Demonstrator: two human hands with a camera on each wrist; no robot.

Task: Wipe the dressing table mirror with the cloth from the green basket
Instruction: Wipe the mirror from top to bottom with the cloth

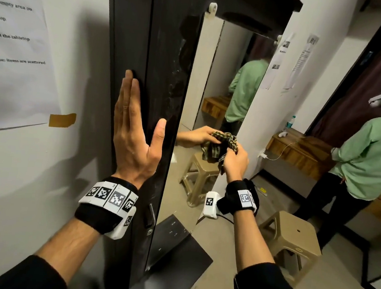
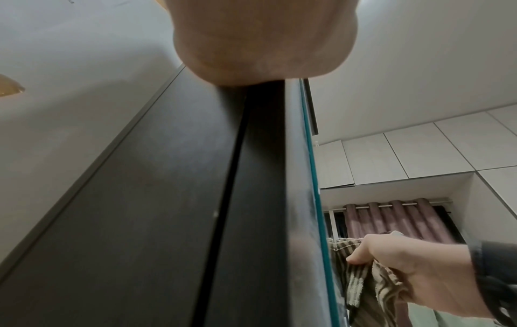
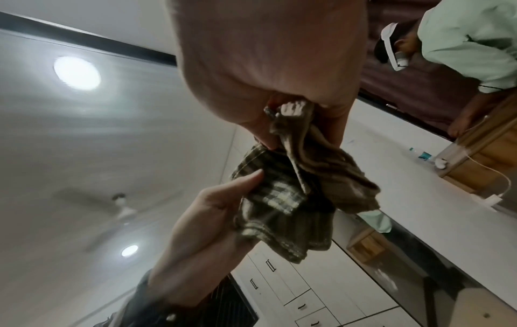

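Observation:
The tall mirror stands in a dark dressing table frame. My right hand grips a bunched, brown-and-cream striped cloth and holds it against the glass near the mirror's right edge. The hand and cloth are doubled in the reflection. The right wrist view shows the cloth bunched in my right hand, touching its mirror image. My left hand lies flat, fingers straight, on the frame's dark side panel. From the left wrist, the glass edge and cloth show. No green basket is in view.
A beige plastic stool stands on the floor to my right. Behind it a person in a green shirt stands at a wooden shelf holding a bottle. Printed sheets hang on the wall to my left.

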